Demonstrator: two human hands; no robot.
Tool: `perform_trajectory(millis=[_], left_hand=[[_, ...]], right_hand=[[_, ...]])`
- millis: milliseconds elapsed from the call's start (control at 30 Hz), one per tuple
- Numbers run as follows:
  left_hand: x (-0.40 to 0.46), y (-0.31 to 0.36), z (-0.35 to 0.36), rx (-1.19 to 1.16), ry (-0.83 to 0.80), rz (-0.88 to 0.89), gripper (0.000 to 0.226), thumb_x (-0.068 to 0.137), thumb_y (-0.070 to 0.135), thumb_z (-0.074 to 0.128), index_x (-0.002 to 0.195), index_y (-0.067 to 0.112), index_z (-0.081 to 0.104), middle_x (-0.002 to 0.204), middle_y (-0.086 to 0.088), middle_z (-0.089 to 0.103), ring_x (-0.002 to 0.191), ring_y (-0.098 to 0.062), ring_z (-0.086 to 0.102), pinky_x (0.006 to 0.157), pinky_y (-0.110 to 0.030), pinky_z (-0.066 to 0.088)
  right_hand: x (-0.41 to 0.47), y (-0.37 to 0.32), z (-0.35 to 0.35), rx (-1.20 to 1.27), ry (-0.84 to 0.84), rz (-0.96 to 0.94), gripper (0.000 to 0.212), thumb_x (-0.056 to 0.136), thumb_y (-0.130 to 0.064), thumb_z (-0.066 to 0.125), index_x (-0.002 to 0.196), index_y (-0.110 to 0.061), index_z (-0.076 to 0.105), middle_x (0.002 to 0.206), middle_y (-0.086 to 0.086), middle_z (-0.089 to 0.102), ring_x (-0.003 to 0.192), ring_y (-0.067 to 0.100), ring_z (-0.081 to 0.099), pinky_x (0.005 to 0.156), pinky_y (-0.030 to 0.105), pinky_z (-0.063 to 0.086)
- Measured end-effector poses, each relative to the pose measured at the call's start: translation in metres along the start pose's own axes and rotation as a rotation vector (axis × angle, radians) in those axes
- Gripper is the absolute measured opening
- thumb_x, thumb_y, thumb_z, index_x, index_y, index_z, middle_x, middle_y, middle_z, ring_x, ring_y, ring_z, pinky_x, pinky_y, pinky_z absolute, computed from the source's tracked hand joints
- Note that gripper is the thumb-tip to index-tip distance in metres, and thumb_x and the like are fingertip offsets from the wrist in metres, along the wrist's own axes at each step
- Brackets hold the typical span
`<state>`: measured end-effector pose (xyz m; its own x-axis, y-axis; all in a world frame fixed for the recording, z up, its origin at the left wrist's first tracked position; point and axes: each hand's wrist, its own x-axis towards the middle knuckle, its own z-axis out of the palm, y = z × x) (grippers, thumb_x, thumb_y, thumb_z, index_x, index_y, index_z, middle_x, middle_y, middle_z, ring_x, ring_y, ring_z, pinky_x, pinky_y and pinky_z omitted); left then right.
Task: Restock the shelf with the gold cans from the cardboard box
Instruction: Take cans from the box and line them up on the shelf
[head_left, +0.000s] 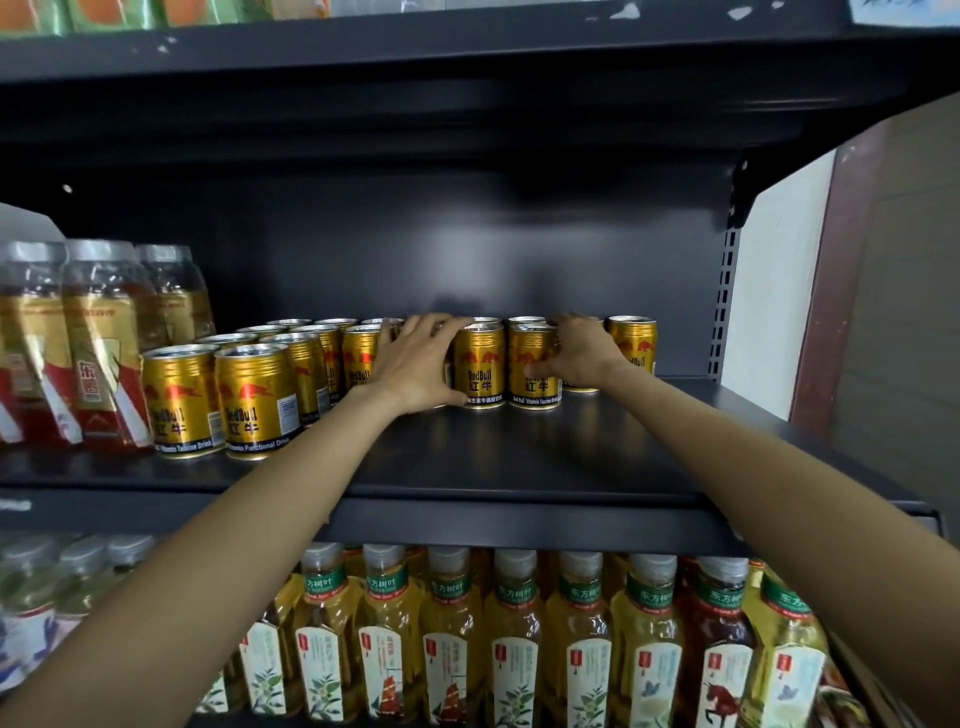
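Roughly fifteen gold cans visible on shelf; three jars at left; two hands reached in.

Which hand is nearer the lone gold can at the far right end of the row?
Right. The right hand sits just beside the far-right can; the left hand is several cans further left.

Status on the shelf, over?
Left hand and right hand each gripping gold cans at shelf rear. Front clear. Box unseen.

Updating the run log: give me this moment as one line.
stage: placing cans | left hand: gripping gold Red Bull can | right hand: gripping neighbouring can | shelf: front right bare | cardboard box: unseen
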<state>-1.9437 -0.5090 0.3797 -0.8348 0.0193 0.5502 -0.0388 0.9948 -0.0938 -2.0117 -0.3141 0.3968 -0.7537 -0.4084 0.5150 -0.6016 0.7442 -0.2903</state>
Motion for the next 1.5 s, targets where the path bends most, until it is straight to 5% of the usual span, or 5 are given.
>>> perform_trajectory(millis=[133,467,900,1267,1500], left_hand=[[-0.002,-0.007,-0.002,0.052,-0.064,0.003,0.101,0.072,0.006,0.069,0.148,0.034,0.009,0.154,0.002,0.019,0.142,-0.021,0.015,0.115,-0.05,0.006],[-0.015,0.001,-0.018,-0.008,-0.023,-0.003,0.098,0.076,0.014,0.071,0.149,0.031,0.008,0.156,-0.004,0.016,0.144,-0.022,0.009,0.117,-0.046,0.01],[-0.22,0.044,-0.057,-0.44,0.872,0.111,0.023,0.091,0.02,0.052,0.093,0.009,0.071,0.075,0.003,0.069,0.072,-0.013,0.062,0.064,-0.024,0.048],[-0.489,0.007,0.053,-0.752,-0.064,-0.545,0.017,0.087,0.02,0.062,0.103,0.026,0.062,0.088,0.018,0.065,0.086,-0.003,0.063,0.075,-0.023,0.051],[-0.609,-0.018,0.107,-0.603,-0.412,-0.806,0.031,0.082,0.015,0.067,0.113,0.017,0.06,0.109,0.0,0.061,0.103,-0.02,0.061,0.078,-0.033,0.048]], right_hand=[[0.001,0.0,0.001,0.0,-0.01,-0.005,0.08,0.075,-0.033,0.076,0.14,-0.005,0.037,0.143,0.013,0.044,0.132,0.029,0.041,0.104,0.036,0.037],[-0.024,-0.015,-0.005,-0.03,-0.035,-0.03,0.078,0.084,-0.041,0.065,0.145,-0.013,0.026,0.151,0.015,0.026,0.14,0.036,0.022,0.11,0.043,0.029],[-0.227,-0.095,0.027,0.381,0.92,-0.37,0.015,0.09,-0.012,0.057,0.094,0.0,0.065,0.086,0.008,0.066,0.08,0.014,0.056,0.072,0.019,0.042],[-0.425,-0.091,0.184,0.467,-0.357,-0.177,0.03,0.087,-0.025,0.058,0.116,-0.02,0.058,0.107,-0.001,0.064,0.087,0.019,0.064,0.068,0.035,0.052],[-0.492,-0.116,0.268,0.393,-0.796,-0.025,0.043,0.084,-0.027,0.061,0.126,-0.017,0.054,0.116,0.009,0.063,0.097,0.03,0.064,0.076,0.048,0.052]])
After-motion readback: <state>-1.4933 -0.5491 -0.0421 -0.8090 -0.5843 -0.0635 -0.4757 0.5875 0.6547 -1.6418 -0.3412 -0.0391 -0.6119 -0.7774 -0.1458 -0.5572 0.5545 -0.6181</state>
